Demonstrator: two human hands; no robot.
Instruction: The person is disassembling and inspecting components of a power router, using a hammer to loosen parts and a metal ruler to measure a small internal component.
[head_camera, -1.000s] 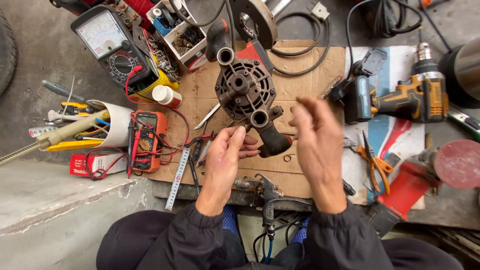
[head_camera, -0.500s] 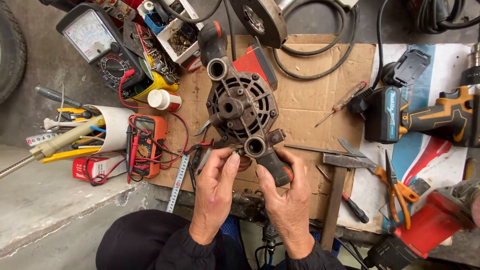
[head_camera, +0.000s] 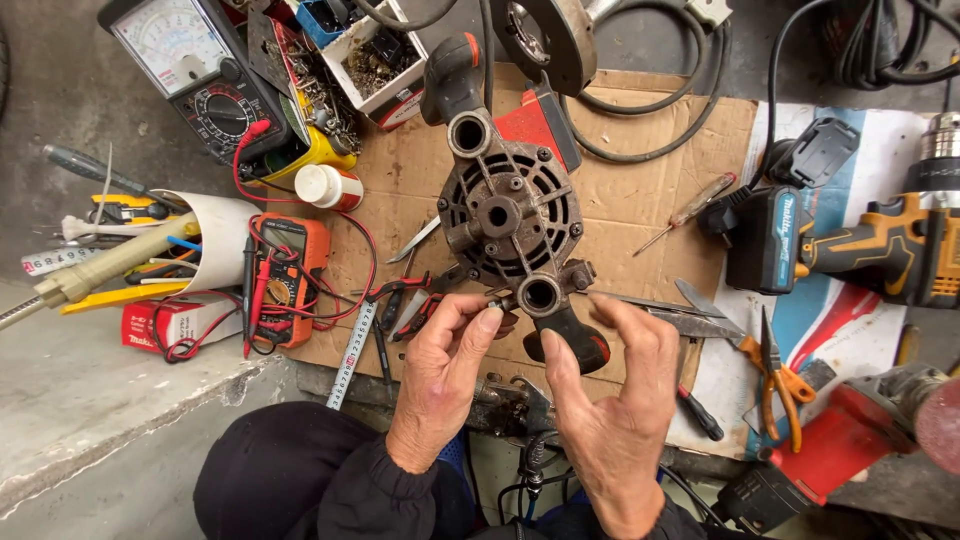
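A grimy round metal pump housing (head_camera: 505, 215) with two pipe ports lies on a sheet of cardboard (head_camera: 640, 160). My left hand (head_camera: 440, 375) pinches a small metal part (head_camera: 497, 302) between thumb and forefinger, right at the left side of the lower port (head_camera: 540, 295). My right hand (head_camera: 610, 410) is beside it with fingers apart, its fingertips touching the housing's lug just right of that port. Its thumb rests next to a tool's black and red handle (head_camera: 580, 348), which lies under the housing.
Left of the cardboard are an analog meter (head_camera: 185, 50), an orange digital multimeter (head_camera: 285, 275), a white tube of tools (head_camera: 215, 240) and a small bottle (head_camera: 325, 185). On the right lie a cordless drill (head_camera: 870, 250), a screwdriver (head_camera: 690, 210) and orange-handled pliers (head_camera: 775, 380). A box of screws (head_camera: 375, 60) sits behind.
Both hands were raised and apart a second ago. They have come down to the housing's lower port, the left pinching a small part. The view has tilted slightly.
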